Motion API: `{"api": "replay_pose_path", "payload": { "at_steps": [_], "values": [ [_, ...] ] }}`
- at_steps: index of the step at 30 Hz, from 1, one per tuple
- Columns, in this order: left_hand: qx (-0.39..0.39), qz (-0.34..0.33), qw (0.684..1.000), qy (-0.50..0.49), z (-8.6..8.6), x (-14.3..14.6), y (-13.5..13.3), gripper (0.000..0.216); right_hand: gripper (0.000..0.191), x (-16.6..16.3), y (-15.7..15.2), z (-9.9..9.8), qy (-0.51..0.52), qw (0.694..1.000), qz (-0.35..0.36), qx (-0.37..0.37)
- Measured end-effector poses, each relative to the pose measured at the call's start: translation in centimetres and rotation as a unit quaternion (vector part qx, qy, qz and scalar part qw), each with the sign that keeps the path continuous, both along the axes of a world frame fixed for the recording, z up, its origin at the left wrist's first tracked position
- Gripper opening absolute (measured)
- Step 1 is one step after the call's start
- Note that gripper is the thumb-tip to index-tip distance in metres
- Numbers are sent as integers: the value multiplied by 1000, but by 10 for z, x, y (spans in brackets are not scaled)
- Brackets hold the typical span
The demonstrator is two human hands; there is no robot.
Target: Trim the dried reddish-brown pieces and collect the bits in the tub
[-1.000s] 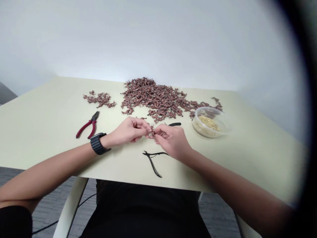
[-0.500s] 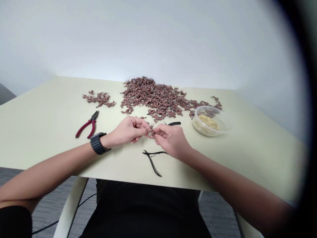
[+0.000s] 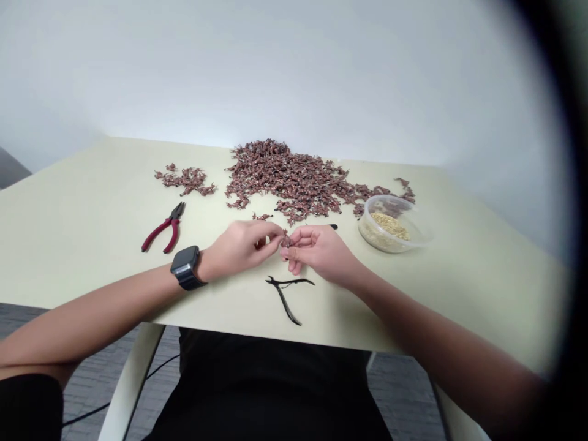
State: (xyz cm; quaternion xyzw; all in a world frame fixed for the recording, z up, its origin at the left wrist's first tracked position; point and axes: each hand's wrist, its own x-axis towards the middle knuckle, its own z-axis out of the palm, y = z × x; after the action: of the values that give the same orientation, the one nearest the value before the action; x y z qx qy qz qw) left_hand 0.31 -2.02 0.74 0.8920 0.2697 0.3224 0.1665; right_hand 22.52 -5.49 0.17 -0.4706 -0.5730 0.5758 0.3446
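Over the middle of the table, my right hand (image 3: pixel 324 252) pinches a small reddish-brown figurine (image 3: pixel 286 241) between thumb and fingers. It looks like a tiny animal, and fingers hide much of it. My left hand (image 3: pixel 239 246), wearing a black watch on the wrist, meets it from the other side. Its thumb and forefinger are closed at the figurine; whether they grip it or a tiny part on it is hidden. Just below the hands lie black nippers (image 3: pixel 285 294) with spread handles. One more brown figurine (image 3: pixel 261 216) rests on the table above my left hand.
A big pile of brown figurines (image 3: pixel 289 177) covers the table's back middle, with a smaller group (image 3: pixel 188 179) to its left. Red-handled pliers (image 3: pixel 165 229) lie at left. A clear tub (image 3: pixel 374 239) of gold-coloured bits stands at right. Behind my right hand, a black-handled tool (image 3: pixel 333 226) is partly hidden.
My left hand has rolled over, turning its back and the watch face upward. My right hand has turned a little, lifting its fingers around the figurine, and covers more of the black-handled tool.
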Motion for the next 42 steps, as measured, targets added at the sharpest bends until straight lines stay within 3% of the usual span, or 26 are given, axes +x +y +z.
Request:
{"api": "replay_pose_path", "payload": {
  "at_steps": [2, 5, 7, 9, 12, 15, 17, 20, 23, 25, 27, 29, 32, 34, 38, 42],
  "values": [
    [-236, 14, 971, -47, 4, 4, 1, 20, 26, -1, 0, -7, -61, 993, -38, 92],
    [-495, -2, 864, -93, 9, 6, 4, 16, 9, 0, -1, -16, -157, 961, -49, 223],
    [-568, -6, 815, -113, 10, 6, 7, 12, 2, 1, -2, -18, -195, 941, -44, 272],
    [-585, -4, 802, -123, 9, 6, 9, 9, 4, 1, -3, -18, -204, 936, -42, 285],
    [-552, 1, 825, -121, 7, 6, 6, 9, 5, -2, -5, -15, -172, 955, -46, 237],
    [-472, 10, 875, -106, 5, 7, 0, 15, 15, -6, -7, -8, -104, 986, -53, 120],
    [-367, 19, 926, -85, 3, 7, -4, 17, 28, -7, -6, -3, -55, 997, -46, 36],
    [-121, 15, 992, -17, -2, 3, -5, 15, 39, -5, -4, 5, 3, 999, -6, -42],
    [92, -24, 994, 59, -7, -3, 0, 18, 43, -2, -3, 9, 48, 996, 29, -71],
    [132, -40, 988, 72, -8, -4, 1, 19, 43, -1, -2, 9, 49, 996, 28, -66],
    [73, -21, 996, 36, -5, -2, 1, 18, 39, -2, -2, 5, 20, 999, 6, -30],
    [-91, 11, 995, -23, 0, 2, 0, 17, 33, -2, -2, -1, -24, 999, -28, 39],
    [-374, 5, 923, -87, 5, 6, 1, 20, 16, -1, -2, -11, -113, 977, -55, 174],
    [-495, -15, 863, -103, 5, 6, 5, 18, 6, 1, -2, -15, -175, 951, -46, 249],
    [-595, -35, 795, -113, 4, 4, 10, 12, 6, 4, -1, -17, -240, 917, -25, 318],
    [-607, -34, 786, -112, 7, 4, 9, 10, 7, 4, -2, -17, -245, 913, -18, 325]
  ]
}}
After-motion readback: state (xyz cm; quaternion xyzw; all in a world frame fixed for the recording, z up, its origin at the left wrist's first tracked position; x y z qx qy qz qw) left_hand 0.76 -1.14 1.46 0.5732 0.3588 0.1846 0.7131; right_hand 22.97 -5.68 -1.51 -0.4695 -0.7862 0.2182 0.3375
